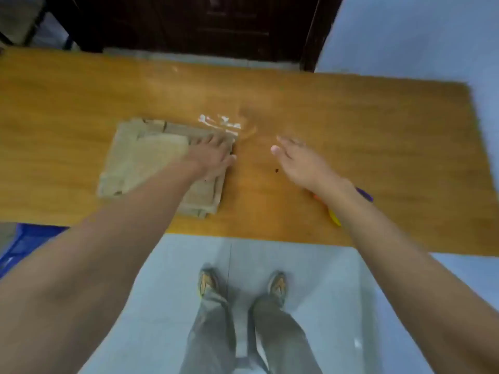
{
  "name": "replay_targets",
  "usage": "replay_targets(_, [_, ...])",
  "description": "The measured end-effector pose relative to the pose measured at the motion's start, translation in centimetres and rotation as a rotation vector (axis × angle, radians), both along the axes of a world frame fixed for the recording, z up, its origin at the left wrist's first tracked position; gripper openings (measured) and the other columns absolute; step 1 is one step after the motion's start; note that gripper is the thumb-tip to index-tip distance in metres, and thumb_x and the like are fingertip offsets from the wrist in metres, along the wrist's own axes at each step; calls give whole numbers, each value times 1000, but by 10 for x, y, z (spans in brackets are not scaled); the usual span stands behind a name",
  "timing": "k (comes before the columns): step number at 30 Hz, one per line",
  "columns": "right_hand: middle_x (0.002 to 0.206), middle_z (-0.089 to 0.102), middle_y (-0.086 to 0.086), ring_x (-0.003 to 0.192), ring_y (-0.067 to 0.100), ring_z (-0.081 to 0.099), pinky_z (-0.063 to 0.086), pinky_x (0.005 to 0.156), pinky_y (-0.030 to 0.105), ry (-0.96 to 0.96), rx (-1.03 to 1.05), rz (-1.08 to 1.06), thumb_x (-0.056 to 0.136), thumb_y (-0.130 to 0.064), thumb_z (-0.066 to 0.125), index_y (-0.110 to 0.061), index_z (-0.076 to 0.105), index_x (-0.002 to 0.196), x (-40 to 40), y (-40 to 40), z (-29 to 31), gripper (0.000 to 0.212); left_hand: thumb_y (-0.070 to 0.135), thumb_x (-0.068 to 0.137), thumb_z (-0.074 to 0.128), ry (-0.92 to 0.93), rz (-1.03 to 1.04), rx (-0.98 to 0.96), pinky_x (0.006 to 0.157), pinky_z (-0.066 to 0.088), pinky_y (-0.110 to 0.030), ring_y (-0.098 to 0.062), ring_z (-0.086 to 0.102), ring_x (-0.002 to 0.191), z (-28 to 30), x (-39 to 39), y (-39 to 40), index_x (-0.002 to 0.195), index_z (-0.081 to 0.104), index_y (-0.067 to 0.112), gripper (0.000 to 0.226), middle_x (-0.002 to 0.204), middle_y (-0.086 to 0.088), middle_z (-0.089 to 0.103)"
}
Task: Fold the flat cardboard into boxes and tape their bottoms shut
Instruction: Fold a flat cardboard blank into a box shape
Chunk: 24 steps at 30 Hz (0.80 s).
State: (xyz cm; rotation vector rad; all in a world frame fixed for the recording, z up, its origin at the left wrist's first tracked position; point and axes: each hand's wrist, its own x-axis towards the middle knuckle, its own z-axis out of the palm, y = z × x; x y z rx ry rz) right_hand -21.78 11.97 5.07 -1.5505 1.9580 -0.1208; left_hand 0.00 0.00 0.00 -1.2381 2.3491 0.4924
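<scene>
1. The left hand (213,155) lies flat, fingers straight, on the right edge of the cardboard stack (140,163).
2. The right hand (299,161) is open, fingers extended, over bare table (378,125), just right of the stack and apart from it.
3. The flat cardboard sits left of centre on the table.
4. White smears (220,122) mark the wood just beyond the stack.
5. A yellow and purple object (334,218) shows under the right wrist; it is too blurred to identify.

No text or labels can be read anywhere.
</scene>
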Motion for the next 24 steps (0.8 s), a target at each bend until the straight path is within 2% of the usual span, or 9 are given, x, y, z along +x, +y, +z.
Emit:
replay_targets(3, [172,25,8,158,27,21,20,125,39,5,-47,97,114,-46,28,-14,26,165,18,15,-41,61,54,108,31,148,24,-244,125,15,-55,-33,16,159,-37,5,10,163,27,17,66,174,-9,17])
replay_targets(6, [170,30,11,158,28,22,12,128,40,110,-159,205,114,-43,30,-10,32,163,42,28,-97,59,49,106,35,330,47,-481,125,19,-59,-40,27,155,-59,18,28,157,35,6,67,168,-18,29])
replay_targets(8, [166,36,11,156,29,26,14,130,44,147,-286,187,114,-42,32,-10,41,158,51,32,-134,56,47,106,33,390,58,-530,126,18,-59,-40,28,154,-73,23,33,158,34,4,68,168,-18,31])
replay_targets(12, [163,39,9,155,28,29,22,128,45,195,-486,123,111,-43,34,-15,47,153,59,28,-170,52,48,102,35,394,-7,-640,125,25,-52,-34,41,146,-101,21,39,144,52,13,58,156,-12,49])
replay_targets(19, [163,37,7,153,28,30,26,123,45,303,-534,157,105,-53,21,-24,44,153,60,22,-181,61,48,98,36,466,-9,-755,120,30,-50,-30,49,139,-120,20,29,135,59,17,54,147,-7,59])
replay_targets(21, [164,37,7,153,28,30,26,123,45,292,-513,156,108,-50,24,-24,44,154,57,21,-183,57,49,96,35,463,45,-724,122,28,-51,-30,48,139,-121,17,30,134,59,19,54,144,-6,60])
replay_targets(24, [164,36,7,152,28,29,25,122,42,316,-515,152,111,-45,32,-22,43,156,63,24,-183,51,53,94,31,459,183,-799,124,24,-54,-36,43,141,-117,19,40,138,56,20,60,146,-12,56])
